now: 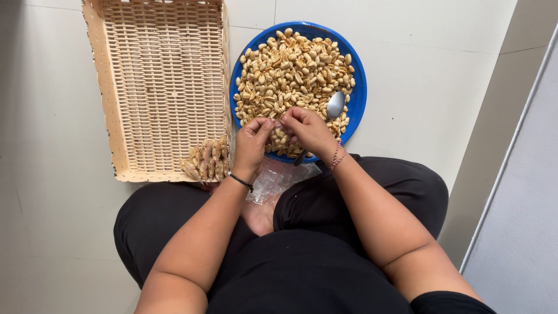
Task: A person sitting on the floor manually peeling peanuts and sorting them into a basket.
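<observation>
— Peanuts, a heaped pile of pale roasted ones [293, 70], fill the round blue plastic plate [356, 99] on the light tiled floor [418, 87], and that plate is my landmark. From the head view, what do the hands do?

— Both hover over the plate's near edge. The left hand [251, 145] has its fingertips pinched together, and so does the right hand [309, 131]; between them I think they grip the mouth of a small clear plastic bag, though I cannot tell how firmly, as the film barely shows there.

— Where is the rest?

— A loose stack of clear plastic bags [273, 180] lies just below the plate, on the person's lap. A metal spoon [332, 110] rests in the peanuts at the plate's right side, its handle running under the right hand. Left of the plate sits a rectangular woven wicker tray [116, 87], with small filled packets of peanuts [206, 160] in its corner nearest the person.

— What could go wrong?

— My guess: the film is slick, so a pinch could slip and the bag mouth close or drop. The right wrist is over the spoon handle; a nudge might flick nuts off the plate's rim onto the floor. The heap stands high near that edge, so sliding is likely.
</observation>
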